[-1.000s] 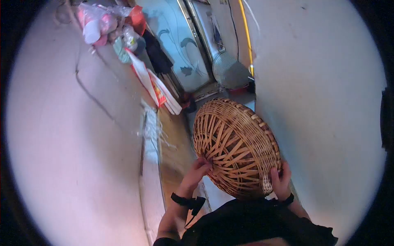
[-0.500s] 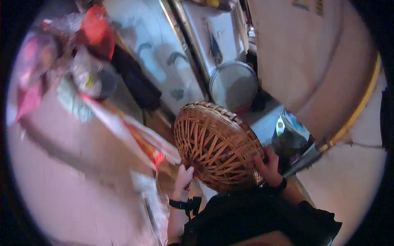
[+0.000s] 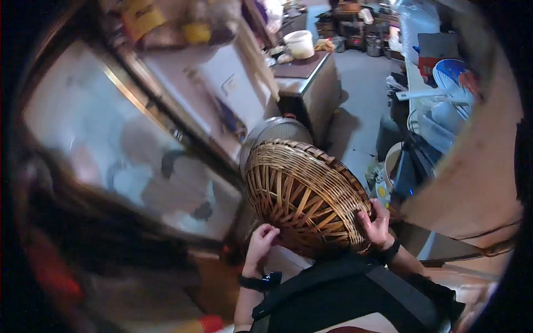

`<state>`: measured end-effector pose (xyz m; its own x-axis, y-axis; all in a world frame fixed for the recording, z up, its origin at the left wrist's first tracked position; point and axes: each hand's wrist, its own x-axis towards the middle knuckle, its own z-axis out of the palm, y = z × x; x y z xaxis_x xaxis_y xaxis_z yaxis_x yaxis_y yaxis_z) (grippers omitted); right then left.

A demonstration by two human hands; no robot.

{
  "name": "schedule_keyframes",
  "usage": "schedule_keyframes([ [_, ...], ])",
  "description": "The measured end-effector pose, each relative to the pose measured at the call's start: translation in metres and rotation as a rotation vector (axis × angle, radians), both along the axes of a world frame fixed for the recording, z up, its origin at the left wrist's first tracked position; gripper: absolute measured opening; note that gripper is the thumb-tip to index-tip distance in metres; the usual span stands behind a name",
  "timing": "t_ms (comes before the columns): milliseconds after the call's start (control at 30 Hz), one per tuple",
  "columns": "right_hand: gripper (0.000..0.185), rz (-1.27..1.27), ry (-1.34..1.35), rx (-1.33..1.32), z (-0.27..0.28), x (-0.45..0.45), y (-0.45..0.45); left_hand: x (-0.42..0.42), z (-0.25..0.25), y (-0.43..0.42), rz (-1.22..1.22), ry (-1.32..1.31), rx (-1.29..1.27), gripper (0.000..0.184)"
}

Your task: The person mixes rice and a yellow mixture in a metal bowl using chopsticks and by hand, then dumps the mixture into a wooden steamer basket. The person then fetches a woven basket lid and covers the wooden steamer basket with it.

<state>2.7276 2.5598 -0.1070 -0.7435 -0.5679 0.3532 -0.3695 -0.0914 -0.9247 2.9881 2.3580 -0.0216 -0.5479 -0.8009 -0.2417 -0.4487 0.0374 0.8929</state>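
A brown wicker basket (image 3: 305,197) is held tilted in front of my body, its woven underside with crossing slats facing me. My left hand (image 3: 262,247) is closed at the basket's lower left edge, the fingertips partly hidden against the weave. On the other side, my right hand (image 3: 377,225) grips the basket near its rim, thumb on the outer weave and the other fingers mostly out of sight. The inside of the basket faces away, so any contents are hidden. Just beyond its top edge stands a round metal mesh sieve (image 3: 277,130).
A frosted glass door (image 3: 139,150) stands at left. Ahead, a brown-topped counter (image 3: 302,66) carries a white bucket (image 3: 300,44). A tiled floor (image 3: 358,83) runs back beside it. At right are a blue fan (image 3: 452,75), plastic bags and a tan panel (image 3: 472,183).
My view has swung from the wall and hanging bags towards the room with the counter. The basket stays in both hands, now slightly farther right in view.
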Motion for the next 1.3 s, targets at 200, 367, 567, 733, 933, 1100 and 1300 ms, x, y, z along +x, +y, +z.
schedule_keyframes([
  [200,0.044,-0.317,0.226,0.03,0.063,0.093,-0.009,0.041,0.011,-0.083,-0.23,0.145,0.189,0.011],
  [367,0.048,-0.57,0.083,0.102,0.049,0.133,-0.067,0.005,0.005,-0.185,-0.482,0.253,0.429,0.007],
  [567,0.056,-0.905,0.033,0.188,0.044,0.147,-0.094,-0.084,0.034,-0.232,-0.859,0.319,0.386,0.009],
  [733,0.056,-1.217,0.081,0.643,-0.038,0.18,-0.124,-0.136,0.028,-0.281,-1.073,0.389,0.444,0.012],
  [933,0.037,-1.516,0.444,0.066,-0.045,0.209,-0.184,-0.115,-0.007,-0.319,-1.181,0.584,0.519,0.011],
  [1100,0.042,-1.287,0.214,-0.216,-0.028,0.25,-0.217,-0.063,0.011,-0.335,-1.088,0.576,0.38,0.013],
  [1300,0.041,-1.141,0.286,-0.321,-0.022,0.246,-0.238,-0.041,0.005,-0.337,-1.001,0.52,0.176,0.016],
])
